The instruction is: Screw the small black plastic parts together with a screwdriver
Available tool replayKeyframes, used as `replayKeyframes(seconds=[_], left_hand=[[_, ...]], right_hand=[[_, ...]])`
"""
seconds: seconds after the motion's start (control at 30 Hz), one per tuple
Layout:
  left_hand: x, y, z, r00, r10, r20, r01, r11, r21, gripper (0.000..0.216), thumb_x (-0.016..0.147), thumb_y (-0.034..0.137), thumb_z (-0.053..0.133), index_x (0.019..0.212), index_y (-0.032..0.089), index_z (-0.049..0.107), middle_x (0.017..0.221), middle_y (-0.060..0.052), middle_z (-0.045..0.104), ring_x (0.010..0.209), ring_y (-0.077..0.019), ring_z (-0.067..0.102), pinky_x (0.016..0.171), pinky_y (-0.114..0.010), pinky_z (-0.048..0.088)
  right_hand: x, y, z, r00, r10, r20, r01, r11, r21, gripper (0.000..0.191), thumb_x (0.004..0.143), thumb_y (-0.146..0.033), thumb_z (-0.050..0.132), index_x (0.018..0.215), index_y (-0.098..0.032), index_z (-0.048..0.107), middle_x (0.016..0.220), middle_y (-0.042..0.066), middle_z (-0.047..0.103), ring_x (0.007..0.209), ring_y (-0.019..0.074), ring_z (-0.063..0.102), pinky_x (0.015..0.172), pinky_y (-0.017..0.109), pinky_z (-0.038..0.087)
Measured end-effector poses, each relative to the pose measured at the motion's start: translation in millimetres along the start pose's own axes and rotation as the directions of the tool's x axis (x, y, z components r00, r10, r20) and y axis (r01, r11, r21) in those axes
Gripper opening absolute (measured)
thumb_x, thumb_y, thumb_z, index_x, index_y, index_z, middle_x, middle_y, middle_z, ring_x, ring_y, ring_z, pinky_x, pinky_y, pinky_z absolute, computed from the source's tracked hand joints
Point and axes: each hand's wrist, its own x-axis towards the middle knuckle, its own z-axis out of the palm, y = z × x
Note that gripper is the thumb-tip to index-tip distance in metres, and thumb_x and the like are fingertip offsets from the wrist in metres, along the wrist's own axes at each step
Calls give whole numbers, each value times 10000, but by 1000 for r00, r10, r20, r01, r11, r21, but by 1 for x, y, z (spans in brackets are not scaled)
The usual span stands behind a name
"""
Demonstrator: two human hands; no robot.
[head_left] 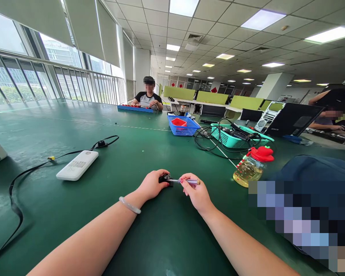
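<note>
My left hand (pixel 152 184) grips small black part (pixel 165 179) on table (pixel 74 207); right hand (pixel 196 193) pinches screwdriver (pixel 186 181), tip on it.

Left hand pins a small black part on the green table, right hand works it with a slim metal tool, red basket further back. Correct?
Not quite: the basket is blue, with a red tray inside it. The rest holds in the head view: the left hand pins the small black part on the green table, and the right hand holds the slim metal tool to it.
</note>
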Motion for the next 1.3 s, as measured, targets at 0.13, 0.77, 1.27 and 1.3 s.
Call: replayKeyframes(seconds=[0.13,0.77,1.27,1.3], left_hand=[[-1,2,-1,1000,6,0,-6,1000,14,362,758,216,672,1119,238,655,1111,-29,715,1053,-232,635,963,-353,484],[0,0,0,998,53,13,-54,997,55,510,725,208,705,1230,238,643,1200,-55,691,1146,-268,603,1031,-375,454],[0,4,-3,997,41,63,-49,992,116,443,753,150,687,1190,218,670,1196,-54,688,1139,-256,596,1024,-370,455],[0,4,-3,997,39,64,-46,992,118,443,753,150,687,1191,219,670,1198,-53,688,1139,-256,597,1025,-369,455]], right_hand=[[-1,-1,1,999,-37,-23,37,999,-19,390,774,-584,664,815,-198,628,580,-29,490,500,124,443,470,255,368],[4,0,-7,952,-71,-297,47,995,-88,325,833,-524,599,881,-204,620,702,4,551,575,143,476,531,271,397],[4,5,-5,991,-61,-121,25,961,-274,324,870,-524,520,864,-217,623,704,21,609,656,191,566,659,316,464],[4,4,-5,992,-64,-109,29,956,-292,313,872,-512,512,857,-218,621,703,21,609,657,193,567,660,315,459]])
